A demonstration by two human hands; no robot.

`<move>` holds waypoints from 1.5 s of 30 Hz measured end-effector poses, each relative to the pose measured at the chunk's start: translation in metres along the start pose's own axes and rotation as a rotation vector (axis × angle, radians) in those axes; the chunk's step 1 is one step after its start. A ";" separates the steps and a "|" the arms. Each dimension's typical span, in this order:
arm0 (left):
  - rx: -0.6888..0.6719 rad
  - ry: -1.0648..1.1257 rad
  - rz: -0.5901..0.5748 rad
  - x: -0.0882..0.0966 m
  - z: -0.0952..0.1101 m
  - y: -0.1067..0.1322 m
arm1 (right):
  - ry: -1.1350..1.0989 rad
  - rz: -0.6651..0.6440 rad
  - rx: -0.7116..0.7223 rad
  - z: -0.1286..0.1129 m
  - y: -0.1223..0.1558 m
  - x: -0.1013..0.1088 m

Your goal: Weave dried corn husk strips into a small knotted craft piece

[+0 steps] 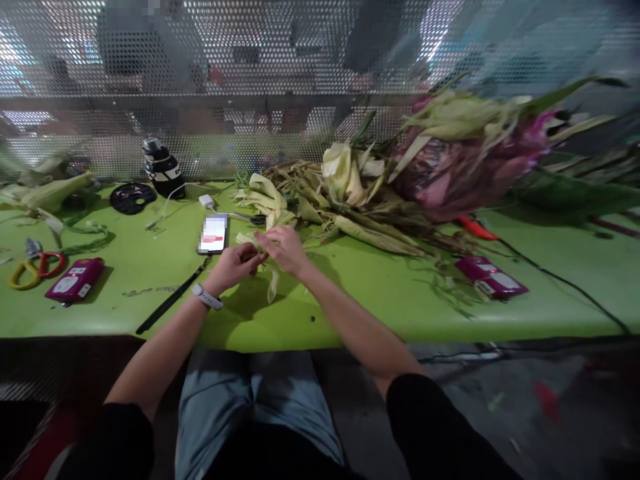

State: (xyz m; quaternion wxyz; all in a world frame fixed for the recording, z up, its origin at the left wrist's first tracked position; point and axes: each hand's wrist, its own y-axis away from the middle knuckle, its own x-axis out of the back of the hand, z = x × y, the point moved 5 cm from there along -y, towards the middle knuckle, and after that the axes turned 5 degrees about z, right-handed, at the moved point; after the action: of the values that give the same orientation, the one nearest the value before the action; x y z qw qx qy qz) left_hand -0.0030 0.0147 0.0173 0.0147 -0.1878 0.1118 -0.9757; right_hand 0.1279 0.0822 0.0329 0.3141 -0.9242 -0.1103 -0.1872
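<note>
1 view: from head, facing forward and down, near table (400,297).

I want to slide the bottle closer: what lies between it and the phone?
A white power adapter lies between the bottle and phone, in the head view.

Place: likely workshop | green worktable (380,303) | perforated screen (300,40) | heaped husks (345,177)
</note>
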 end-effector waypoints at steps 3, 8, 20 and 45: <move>-0.004 0.045 -0.025 -0.003 0.002 0.001 | -0.245 -0.168 -0.164 0.008 0.003 -0.015; -0.009 0.053 -0.030 -0.004 0.002 0.000 | -0.570 -0.117 -0.387 0.021 0.006 -0.024; 0.366 0.632 0.158 0.000 -0.023 -0.005 | -0.065 0.259 0.055 -0.012 0.008 0.014; 0.252 0.840 0.423 0.011 -0.025 -0.011 | -0.553 -0.540 -0.249 -0.007 0.033 -0.053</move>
State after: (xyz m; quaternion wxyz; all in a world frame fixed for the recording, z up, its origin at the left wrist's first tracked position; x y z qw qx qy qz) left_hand -0.0219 0.0304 0.0013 0.1890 0.2524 0.0250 -0.9486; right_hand 0.0883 0.0481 -0.0017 0.0980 -0.9085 -0.4057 -0.0193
